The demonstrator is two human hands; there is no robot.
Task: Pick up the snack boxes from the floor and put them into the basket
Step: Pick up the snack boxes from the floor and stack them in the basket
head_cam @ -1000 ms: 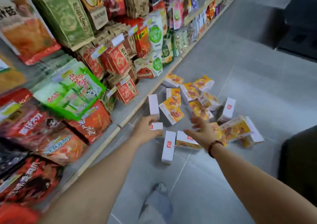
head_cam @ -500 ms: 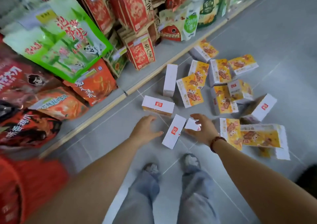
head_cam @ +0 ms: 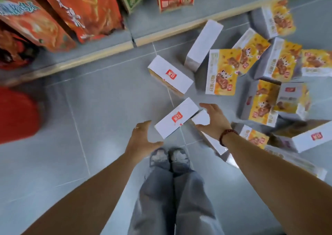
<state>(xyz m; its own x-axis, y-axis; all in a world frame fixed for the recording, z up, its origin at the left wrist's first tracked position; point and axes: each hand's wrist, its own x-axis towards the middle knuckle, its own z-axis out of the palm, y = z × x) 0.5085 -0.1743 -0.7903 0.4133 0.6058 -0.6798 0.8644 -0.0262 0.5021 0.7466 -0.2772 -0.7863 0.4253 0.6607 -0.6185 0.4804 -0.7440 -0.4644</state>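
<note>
Several snack boxes, white with yellow printed faces, lie scattered on the grey tiled floor. The nearest white box (head_cam: 177, 117) with a red logo lies between my hands. My left hand (head_cam: 142, 139) hovers open at its lower left end, fingers spread, holding nothing. My right hand (head_cam: 212, 120) is open at its right side, over a second white box (head_cam: 202, 117) that it partly hides. Another white box (head_cam: 170, 74) lies just beyond. A red basket (head_cam: 16, 116) shows at the left edge, blurred.
A low shelf (head_cam: 100, 49) with a wooden lip runs along the top, stocked with red and orange snack bags (head_cam: 80, 11). More boxes pile at the right (head_cam: 265, 101). My feet (head_cam: 168, 156) stand just below the nearest box. Bare tile lies to the left.
The view has tilted down and come closer to the floor. Both hands have spread open around the nearest white box; the right hand has lifted off the box beside it.
</note>
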